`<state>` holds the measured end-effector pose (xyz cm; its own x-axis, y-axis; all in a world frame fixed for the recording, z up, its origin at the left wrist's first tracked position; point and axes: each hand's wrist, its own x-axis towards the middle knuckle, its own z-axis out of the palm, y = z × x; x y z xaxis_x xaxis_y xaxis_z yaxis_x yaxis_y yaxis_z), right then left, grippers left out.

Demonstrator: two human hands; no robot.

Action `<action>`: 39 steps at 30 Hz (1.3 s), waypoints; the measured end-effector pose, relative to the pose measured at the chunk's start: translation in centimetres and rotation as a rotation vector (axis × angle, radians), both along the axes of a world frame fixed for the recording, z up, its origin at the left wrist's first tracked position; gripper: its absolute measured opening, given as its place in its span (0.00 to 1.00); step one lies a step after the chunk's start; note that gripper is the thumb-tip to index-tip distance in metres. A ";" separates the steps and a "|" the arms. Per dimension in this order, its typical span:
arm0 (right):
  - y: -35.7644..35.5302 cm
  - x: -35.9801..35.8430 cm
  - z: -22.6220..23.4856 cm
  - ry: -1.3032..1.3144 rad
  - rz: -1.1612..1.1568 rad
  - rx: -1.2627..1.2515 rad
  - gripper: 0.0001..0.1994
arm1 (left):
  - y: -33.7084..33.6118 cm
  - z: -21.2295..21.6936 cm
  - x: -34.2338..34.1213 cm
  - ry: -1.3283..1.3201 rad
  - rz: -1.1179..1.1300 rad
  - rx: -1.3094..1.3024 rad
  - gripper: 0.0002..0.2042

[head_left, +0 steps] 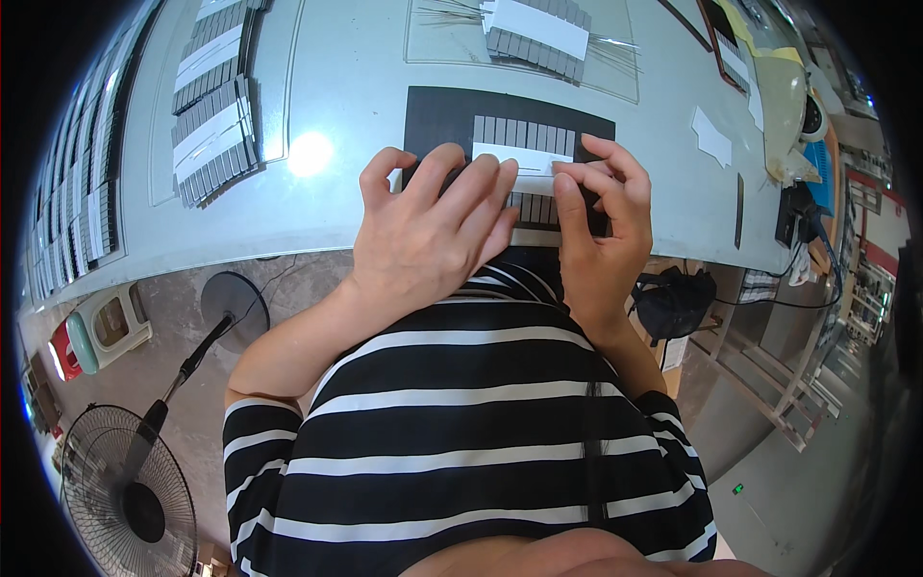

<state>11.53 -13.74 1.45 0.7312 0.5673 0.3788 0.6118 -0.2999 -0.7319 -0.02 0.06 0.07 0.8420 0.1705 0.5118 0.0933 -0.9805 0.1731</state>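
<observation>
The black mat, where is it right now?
In the head view, the black mat lies at upper centre, by the near edge of the pale table, partly under the left hand and right hand.

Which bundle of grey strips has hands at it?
The bundle on the black mat: left hand and right hand are at its white band. The left-side bundles and far bundle lie untouched.

Grey strips (524, 132) partly hidden by fingers (475, 185), far bundle (538, 35) cut by upper edge

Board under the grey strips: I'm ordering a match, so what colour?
The board is near-black, seen in the head view.
</observation>
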 end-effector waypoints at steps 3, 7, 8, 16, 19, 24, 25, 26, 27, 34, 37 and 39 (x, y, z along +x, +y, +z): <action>0.1 0.0 0.2 0.018 0.029 -0.033 0.04 | 0.0 0.0 0.0 -0.001 0.001 -0.002 0.19; 0.2 0.0 -0.2 -0.071 0.041 -0.076 0.05 | 0.0 0.0 0.0 0.004 -0.002 -0.011 0.19; 0.2 0.0 -0.3 -0.108 0.032 -0.091 0.06 | 0.0 0.0 0.1 0.006 -0.005 -0.013 0.19; 0.1 0.0 -0.7 -0.225 0.049 -0.105 0.10 | -0.1 0.2 -0.1 0.010 -0.005 -0.012 0.19; -0.1 0.2 -0.6 -0.275 0.068 -0.145 0.13 | -0.1 0.2 0.0 0.008 -0.007 -0.015 0.19; 0.2 0.7 0.0 -0.345 0.078 -0.178 0.17 | -0.1 0.1 0.0 0.007 -0.010 -0.019 0.19; 0.4 0.8 0.1 -0.321 0.069 -0.172 0.18 | 0.0 0.1 0.1 0.005 -0.013 -0.020 0.19; 0.5 1.0 0.3 -0.298 0.060 -0.166 0.18 | 0.0 0.2 0.2 0.003 -0.016 -0.022 0.19; 0.7 1.1 0.6 -0.298 0.060 -0.167 0.18 | 0.0 0.1 0.2 0.003 -0.016 -0.022 0.19; 2.2 3.0 0.6 -0.155 -0.024 -0.191 0.17 | 0.1 0.4 -0.3 0.010 -0.004 -0.021 0.22; 1.8 3.7 0.5 0.247 -0.163 -0.064 0.13 | -0.1 -0.2 -0.8 0.054 -0.081 -0.065 0.26; 0.9 4.3 -0.4 0.314 -0.150 0.077 0.11 | 0.2 -0.6 -1.5 0.053 -0.147 -0.021 0.28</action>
